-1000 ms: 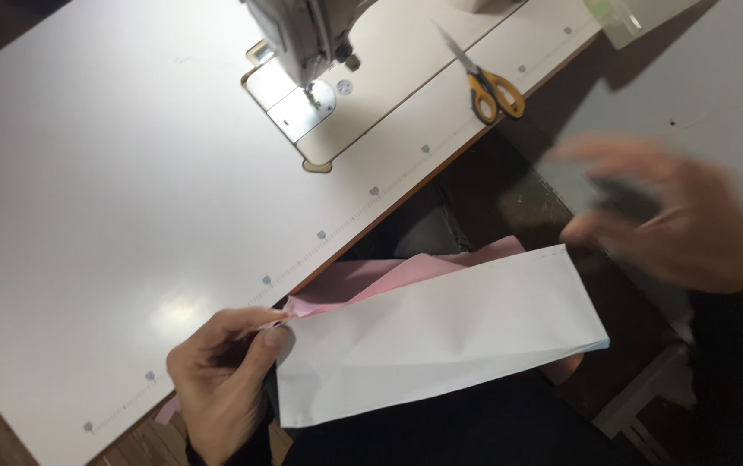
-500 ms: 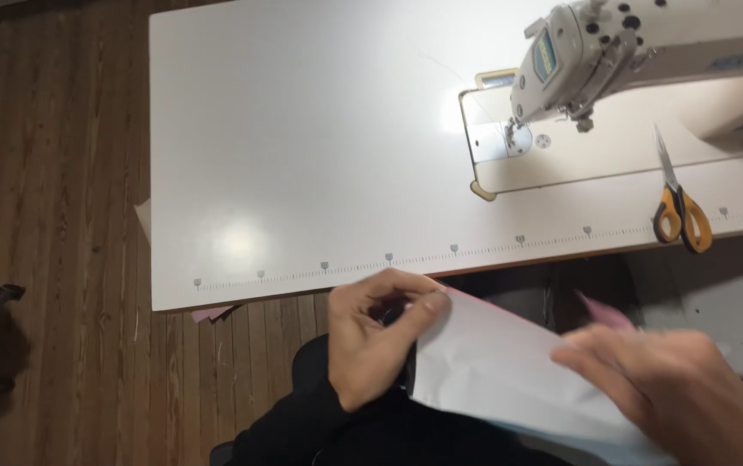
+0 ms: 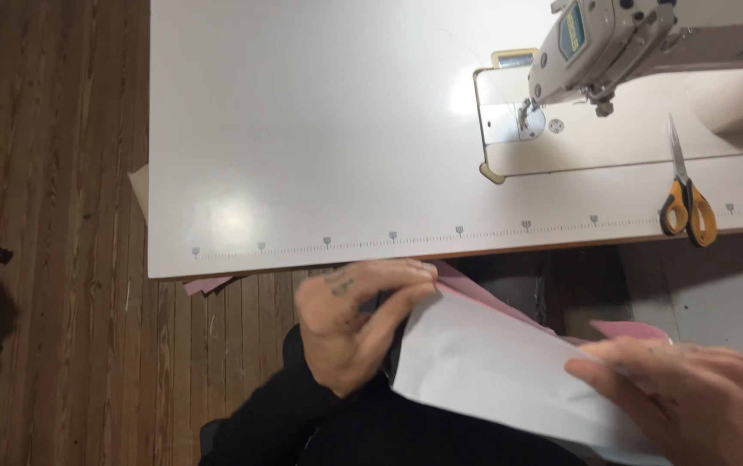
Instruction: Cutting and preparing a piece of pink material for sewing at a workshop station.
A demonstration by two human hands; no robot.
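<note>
While left hand [image 3: 350, 324] pinches white fabric [image 3: 492, 371] corner, right hand [image 3: 691, 401] grips far end; pink layer [image 3: 483, 298] beneath.

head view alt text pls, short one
Both hands hold a white fabric piece backed with pink: left hand pinches its corner, right hand grips the other end. Beyond are a white table, sewing machine and scissors.
</note>
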